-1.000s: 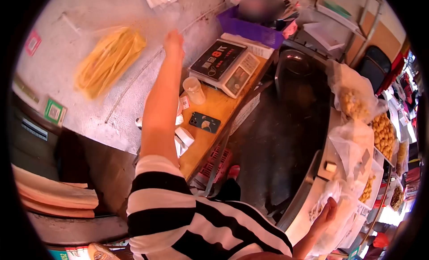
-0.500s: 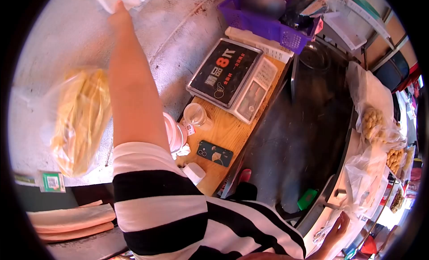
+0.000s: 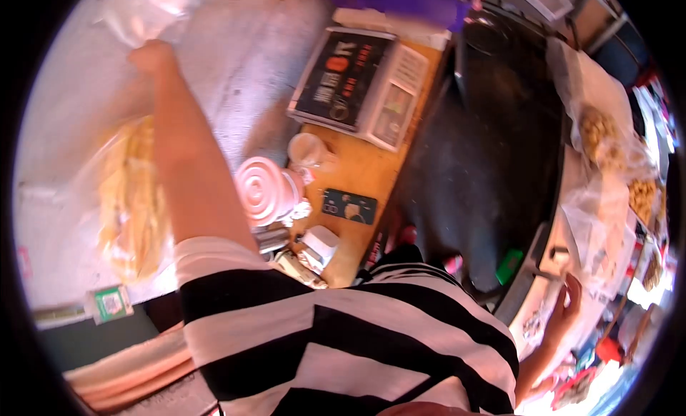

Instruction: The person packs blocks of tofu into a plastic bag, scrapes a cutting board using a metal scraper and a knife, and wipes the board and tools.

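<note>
Plastic bag (image 3: 146,14) is way off to the left of the digital scale (image 3: 357,87), and the left hand (image 3: 153,57) has its near end bunched in closed fingers. Bag of yellow strips (image 3: 132,201) lies lower left of the scale, with a pink-lidded container (image 3: 263,191) and a smartphone (image 3: 349,206) below it. Right hand (image 3: 568,301) is half curled, far lower right of that scale; can't tell if it's gripping anything.

A clear plastic bag (image 3: 148,14) is gripped by the left hand (image 3: 151,56) over the pale tabletop (image 3: 68,141), near a bag of yellow food (image 3: 128,216). The right hand (image 3: 567,307) is held partly open beside the plastic-covered counter (image 3: 597,237). Between them, a scale (image 3: 344,78) and a phone (image 3: 349,206) are supported by a wooden table (image 3: 357,171).
</note>
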A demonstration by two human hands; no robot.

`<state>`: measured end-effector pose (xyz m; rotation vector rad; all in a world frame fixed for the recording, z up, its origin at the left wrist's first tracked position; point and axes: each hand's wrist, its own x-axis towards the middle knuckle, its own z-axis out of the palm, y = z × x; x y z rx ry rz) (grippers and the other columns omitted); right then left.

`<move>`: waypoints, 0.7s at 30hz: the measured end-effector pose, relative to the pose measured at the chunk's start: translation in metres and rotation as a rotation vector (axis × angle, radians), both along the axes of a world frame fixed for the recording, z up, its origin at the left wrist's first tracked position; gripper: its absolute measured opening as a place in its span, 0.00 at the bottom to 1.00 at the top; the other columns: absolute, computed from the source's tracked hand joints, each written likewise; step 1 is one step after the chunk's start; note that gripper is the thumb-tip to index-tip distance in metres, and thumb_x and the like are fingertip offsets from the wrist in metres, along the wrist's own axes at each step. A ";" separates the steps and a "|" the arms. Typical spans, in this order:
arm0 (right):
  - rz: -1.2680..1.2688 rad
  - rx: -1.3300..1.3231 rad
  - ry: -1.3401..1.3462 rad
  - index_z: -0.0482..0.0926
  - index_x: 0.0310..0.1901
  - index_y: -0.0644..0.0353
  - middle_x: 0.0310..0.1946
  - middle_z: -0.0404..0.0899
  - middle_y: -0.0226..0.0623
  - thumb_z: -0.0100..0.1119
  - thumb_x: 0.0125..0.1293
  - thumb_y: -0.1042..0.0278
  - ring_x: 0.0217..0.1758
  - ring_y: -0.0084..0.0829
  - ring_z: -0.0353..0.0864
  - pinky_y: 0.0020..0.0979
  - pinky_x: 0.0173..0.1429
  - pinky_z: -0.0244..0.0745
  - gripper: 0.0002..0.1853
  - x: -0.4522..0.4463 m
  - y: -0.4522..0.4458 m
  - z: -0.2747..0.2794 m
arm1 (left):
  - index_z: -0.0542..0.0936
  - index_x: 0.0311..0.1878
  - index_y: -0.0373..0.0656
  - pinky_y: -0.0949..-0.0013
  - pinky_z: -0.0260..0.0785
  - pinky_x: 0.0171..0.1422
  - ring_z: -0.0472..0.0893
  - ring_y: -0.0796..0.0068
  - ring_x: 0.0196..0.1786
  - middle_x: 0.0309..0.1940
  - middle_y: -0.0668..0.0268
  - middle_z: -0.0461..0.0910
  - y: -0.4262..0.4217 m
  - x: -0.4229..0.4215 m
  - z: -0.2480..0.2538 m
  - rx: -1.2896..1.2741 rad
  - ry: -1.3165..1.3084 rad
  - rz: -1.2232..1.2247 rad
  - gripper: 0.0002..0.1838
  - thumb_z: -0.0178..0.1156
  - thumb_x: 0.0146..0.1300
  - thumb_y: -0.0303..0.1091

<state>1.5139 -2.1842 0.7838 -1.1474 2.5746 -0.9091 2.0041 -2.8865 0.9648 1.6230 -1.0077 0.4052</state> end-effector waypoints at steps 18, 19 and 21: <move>0.217 -0.116 -0.125 0.75 0.43 0.67 0.40 0.77 0.44 0.49 0.63 0.79 0.44 0.40 0.76 0.32 0.51 0.69 0.09 0.068 -0.099 0.005 | 0.75 0.26 0.33 0.76 0.73 0.30 0.78 0.77 0.26 0.20 0.62 0.77 0.048 -0.006 0.037 -0.373 0.125 -0.868 0.11 0.69 0.50 0.26; 0.213 -0.118 -0.134 0.75 0.43 0.67 0.40 0.77 0.44 0.49 0.63 0.78 0.44 0.40 0.76 0.32 0.51 0.69 0.08 0.071 -0.100 0.005 | 0.75 0.25 0.33 0.76 0.72 0.29 0.77 0.78 0.25 0.20 0.62 0.77 0.040 -0.001 0.035 -0.420 0.151 -0.907 0.11 0.69 0.50 0.26; 0.202 -0.125 -0.150 0.75 0.43 0.66 0.40 0.77 0.44 0.49 0.63 0.78 0.44 0.40 0.76 0.32 0.51 0.69 0.08 0.074 -0.100 0.002 | 0.75 0.24 0.34 0.76 0.69 0.27 0.75 0.78 0.24 0.20 0.63 0.76 0.032 0.001 0.035 -0.515 0.203 -0.990 0.11 0.69 0.50 0.26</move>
